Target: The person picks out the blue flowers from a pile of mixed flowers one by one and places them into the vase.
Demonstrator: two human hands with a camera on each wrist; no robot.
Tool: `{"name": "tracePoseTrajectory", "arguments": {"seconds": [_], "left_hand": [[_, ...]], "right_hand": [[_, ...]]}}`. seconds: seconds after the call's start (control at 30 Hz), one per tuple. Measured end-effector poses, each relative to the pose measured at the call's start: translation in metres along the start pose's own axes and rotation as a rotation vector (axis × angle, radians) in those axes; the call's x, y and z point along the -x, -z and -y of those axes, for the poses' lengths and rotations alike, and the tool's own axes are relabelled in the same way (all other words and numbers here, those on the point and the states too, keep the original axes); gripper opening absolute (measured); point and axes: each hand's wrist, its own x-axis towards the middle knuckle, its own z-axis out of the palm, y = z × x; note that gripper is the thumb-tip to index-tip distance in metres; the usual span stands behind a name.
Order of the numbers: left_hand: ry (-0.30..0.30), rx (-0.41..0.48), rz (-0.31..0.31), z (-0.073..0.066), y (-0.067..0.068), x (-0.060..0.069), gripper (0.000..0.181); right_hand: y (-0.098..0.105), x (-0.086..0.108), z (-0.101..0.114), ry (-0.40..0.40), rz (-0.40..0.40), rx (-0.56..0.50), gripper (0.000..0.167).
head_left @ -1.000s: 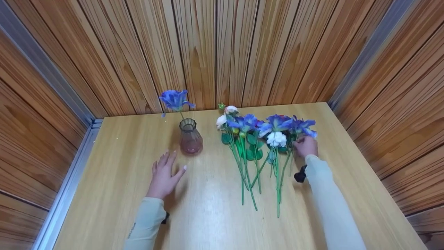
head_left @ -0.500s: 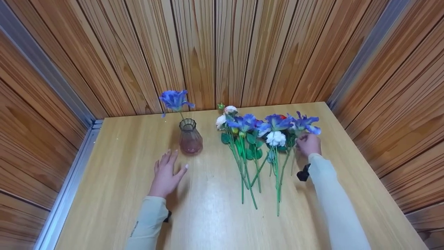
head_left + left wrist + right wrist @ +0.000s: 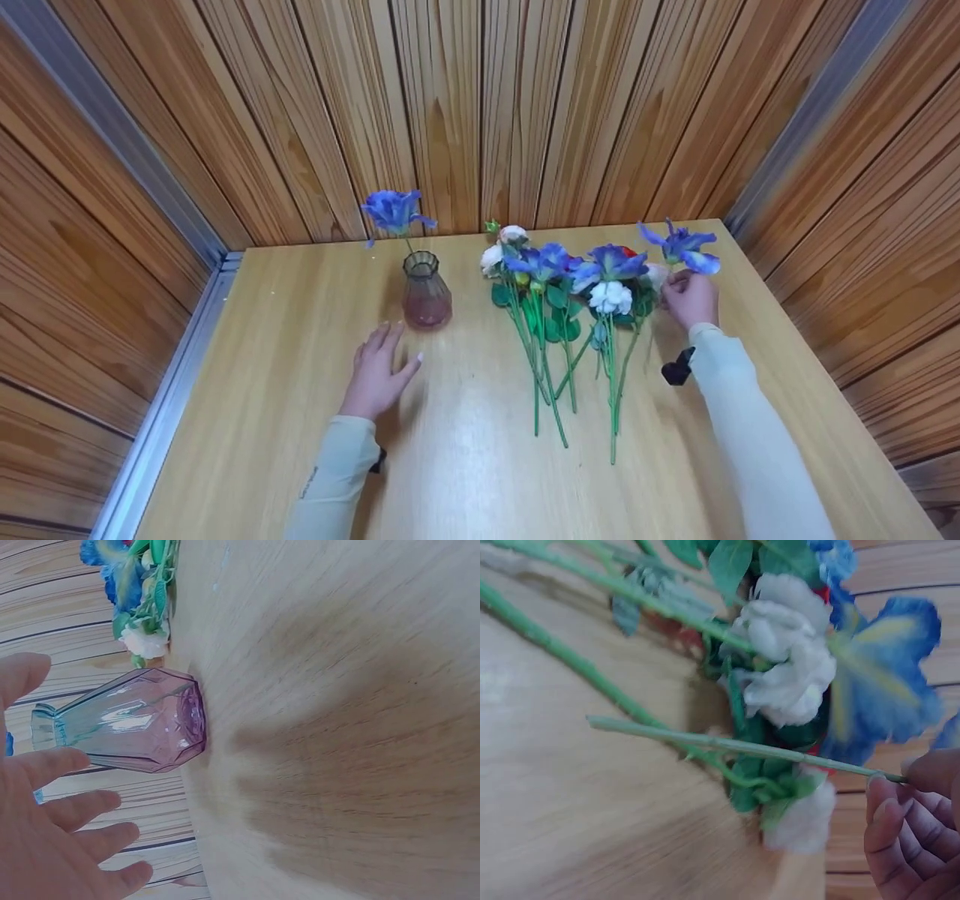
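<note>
We see the right hand [image 3: 694,301] pinching the thin green stem [image 3: 705,741] of 1 blue flower [image 3: 681,247], thumb and finger pressed together on it close to the petals. The low end of that stem sticks out past the fingers, and the flower is near the back right corner of the tabletop [image 3: 247,360]. The fingers of the left hand [image 3: 379,379] are spread wide, just in front of the glass vase [image 3: 427,296].

Just beside the right hand, on its left, we see a bunch of flowers lying down: 2 blue heads, a big white flower [image 3: 611,298], more pale flowers, a bit of red flower [image 3: 628,251] and green leaves [image 3: 566,328]. Their stems point toward us. A strip of plain wood runs between the bunch and the vase, and a wide stretch of wood lies in front of them. The back edge meets a wall of wood boards [image 3: 517,112]. A metal strip [image 3: 161,442] runs along the left edge. The right edge slants past the right arm.

On the left sleeve [image 3: 337,465] we spot small dark marks, too tiny to read. The vase stands up, gray-green on top and pink below. It holds 1 upright flower [image 3: 392,211], blue too, with its stem inside.
</note>
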Motion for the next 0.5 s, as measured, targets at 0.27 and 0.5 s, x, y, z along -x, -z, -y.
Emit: {"name": "tracePoseTrajectory", "arguments": {"seconds": [0.27, 0.5], "left_hand": [[-0.001, 0.022, 0.001, -0.005, 0.001, -0.001, 0.07], [-0.008, 0.021, -0.014, -0.006, 0.003, 0.0, 0.069]], "right_hand": [[0.003, 0.005, 0.027, 0.088, -0.028, 0.008, 0.026], [-0.004, 0.005, 0.045, 0.115, -0.036, -0.008, 0.025]]}}
